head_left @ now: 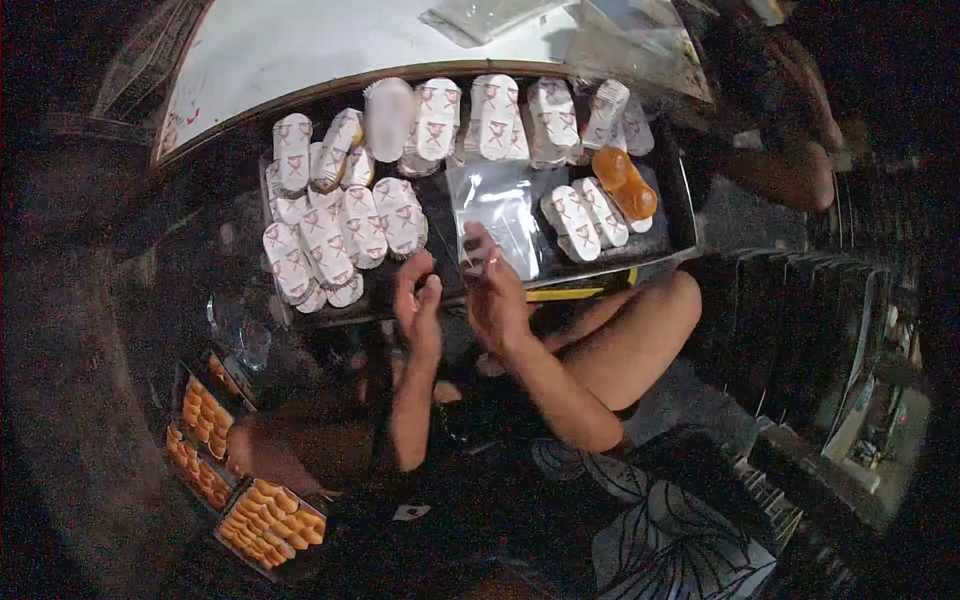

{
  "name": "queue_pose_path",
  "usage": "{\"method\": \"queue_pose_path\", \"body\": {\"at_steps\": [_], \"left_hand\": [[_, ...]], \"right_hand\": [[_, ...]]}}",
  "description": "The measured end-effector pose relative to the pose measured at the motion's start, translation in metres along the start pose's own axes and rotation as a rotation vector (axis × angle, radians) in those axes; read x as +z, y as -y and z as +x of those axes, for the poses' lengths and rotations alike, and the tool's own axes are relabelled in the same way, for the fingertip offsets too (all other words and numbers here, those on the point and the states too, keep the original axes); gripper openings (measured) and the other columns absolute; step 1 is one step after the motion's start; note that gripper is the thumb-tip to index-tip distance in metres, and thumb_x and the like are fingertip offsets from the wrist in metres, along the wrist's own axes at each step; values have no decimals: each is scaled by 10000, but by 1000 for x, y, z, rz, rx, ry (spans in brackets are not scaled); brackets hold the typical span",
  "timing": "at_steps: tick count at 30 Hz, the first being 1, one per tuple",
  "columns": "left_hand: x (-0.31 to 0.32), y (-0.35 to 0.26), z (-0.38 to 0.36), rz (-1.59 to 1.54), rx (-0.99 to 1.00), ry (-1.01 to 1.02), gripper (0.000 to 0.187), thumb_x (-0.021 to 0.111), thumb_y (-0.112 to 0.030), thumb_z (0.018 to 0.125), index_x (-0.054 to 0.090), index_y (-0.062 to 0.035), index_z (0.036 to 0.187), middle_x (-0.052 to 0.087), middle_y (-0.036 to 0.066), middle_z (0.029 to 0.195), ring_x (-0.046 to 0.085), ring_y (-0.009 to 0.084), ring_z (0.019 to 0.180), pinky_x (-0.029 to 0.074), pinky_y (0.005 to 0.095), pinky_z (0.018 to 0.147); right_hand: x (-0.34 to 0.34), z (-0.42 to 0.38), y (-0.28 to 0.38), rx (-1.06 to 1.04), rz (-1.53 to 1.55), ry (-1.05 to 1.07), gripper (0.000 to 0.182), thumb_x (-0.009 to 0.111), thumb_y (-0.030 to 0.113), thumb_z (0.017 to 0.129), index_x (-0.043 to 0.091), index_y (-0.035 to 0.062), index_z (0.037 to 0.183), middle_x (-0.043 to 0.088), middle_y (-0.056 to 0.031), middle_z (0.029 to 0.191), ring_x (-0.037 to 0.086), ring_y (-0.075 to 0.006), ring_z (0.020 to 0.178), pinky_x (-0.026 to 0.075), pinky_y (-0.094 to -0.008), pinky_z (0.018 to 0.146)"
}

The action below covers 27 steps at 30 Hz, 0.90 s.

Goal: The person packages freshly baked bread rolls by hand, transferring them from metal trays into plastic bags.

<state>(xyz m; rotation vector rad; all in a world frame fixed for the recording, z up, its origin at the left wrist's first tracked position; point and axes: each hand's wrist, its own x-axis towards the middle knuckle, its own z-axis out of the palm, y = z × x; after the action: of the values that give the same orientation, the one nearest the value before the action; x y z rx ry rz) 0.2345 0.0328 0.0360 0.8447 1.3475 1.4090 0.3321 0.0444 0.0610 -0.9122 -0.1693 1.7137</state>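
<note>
Find left hand (418, 300) near the front edge of the black tray (440, 200), fingers part-curled, thumb apart, with nothing visible in the grasp. Find right hand (495, 305) apart from it, over the lower edge of the clear plastic bag (505, 215); cannot tell whether clamped on it. Locate bag mid-tray, between groups of white printed papers (322, 245). Note brown buns (625, 185) uncovered at right, beside more papers. Record further trays of buns (270, 525) at lower left.
</note>
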Motion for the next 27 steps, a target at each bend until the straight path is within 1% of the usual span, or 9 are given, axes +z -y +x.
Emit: {"method": "queue_pose_path", "body": {"at_steps": [2, 5, 7, 10, 13, 16, 21, 22, 27], "left_hand": [[-20, 0, 19, -712, -469, -1, 555, 518, -314, 814, 267, -108, 1263, 547, 108, 1002, 517, 218, 949, 431, 306, 772], [-75, 17, 64, -284, -728, 319, 440, 498, -310, 826, 376, -99, 1193, 548, 105, 932, 544, 204, 859, 458, 346, 756], [-106, 30, 96, -424, -595, 76, 392, 482, -286, 837, 397, -105, 1174, 543, 92, 920, 536, 198, 864, 454, 353, 766], [-98, 21, 115, -661, -390, -207, 336, 460, -243, 851, 417, -111, 1157, 528, 67, 922, 516, 191, 887, 440, 367, 790], [-73, 40, 125, -842, -272, -171, 329, 453, -175, 853, 406, -80, 1164, 498, 34, 955, 484, 185, 911, 410, 373, 824], [-65, 80, 138, -580, -239, -283, 306, 504, -157, 827, 441, -68, 1113, 493, 25, 940, 483, 171, 896, 428, 355, 774], [-72, 59, 141, -993, -486, -362, 242, 531, -191, 808, 496, -25, 980, 523, 71, 839, 509, 222, 856, 433, 407, 804], [-73, 42, 130, -1140, -437, -231, 265, 489, -188, 816, 473, -7, 1010, 504, 114, 981, 481, 266, 956, 400, 470, 849], [-48, -53, 82, -1322, -547, -168, 312, 435, -167, 822, 424, 25, 1067, 454, 205, 1060, 444, 329, 1014, 350, 524, 886]], "right_hand": [[10, -4, -15, 151, 195, 59, 461, 387, 293, 877, 275, 92, 1276, 402, -100, 1222, 420, -173, 1066, 360, -281, 881], [13, -3, -46, 431, 457, 224, 492, 421, 176, 863, 213, 98, 1303, 335, -122, 1276, 386, -203, 1132, 328, -291, 937], [8, 30, -57, -114, -846, 321, 406, 420, 149, 851, 329, 19, 1225, 350, -192, 1248, 397, -261, 1125, 327, -339, 941], [9, 100, -96, -1005, -1877, 280, 424, 459, 95, 754, 391, 5, 1163, 362, -262, 1209, 398, -375, 1100, 310, -445, 929], [-22, 170, -118, -1193, -2024, 362, 410, 446, 114, 746, 433, 53, 1151, 398, -198, 1193, 380, -334, 1118, 299, -361, 950], [-19, 164, -73, -852, -2109, 325, 432, 500, 124, 719, 439, 54, 1140, 432, -193, 1157, 445, -346, 1032, 388, -384, 852], [-88, 79, -18, 60, -680, -80, 481, 505, 166, 801, 323, 28, 1225, 464, -171, 1101, 534, -213, 924, 489, -308, 692], [-89, 53, 3, 259, -337, 129, 577, 562, 253, 762, 311, 9, 1220, 457, -168, 1115, 523, -227, 954, 489, -312, 709], [-71, -33, 11, 234, -222, 417, 640, 615, 332, 699, 360, 18, 1195, 433, -113, 1174, 445, -218, 1058, 339, -336, 919]]}}
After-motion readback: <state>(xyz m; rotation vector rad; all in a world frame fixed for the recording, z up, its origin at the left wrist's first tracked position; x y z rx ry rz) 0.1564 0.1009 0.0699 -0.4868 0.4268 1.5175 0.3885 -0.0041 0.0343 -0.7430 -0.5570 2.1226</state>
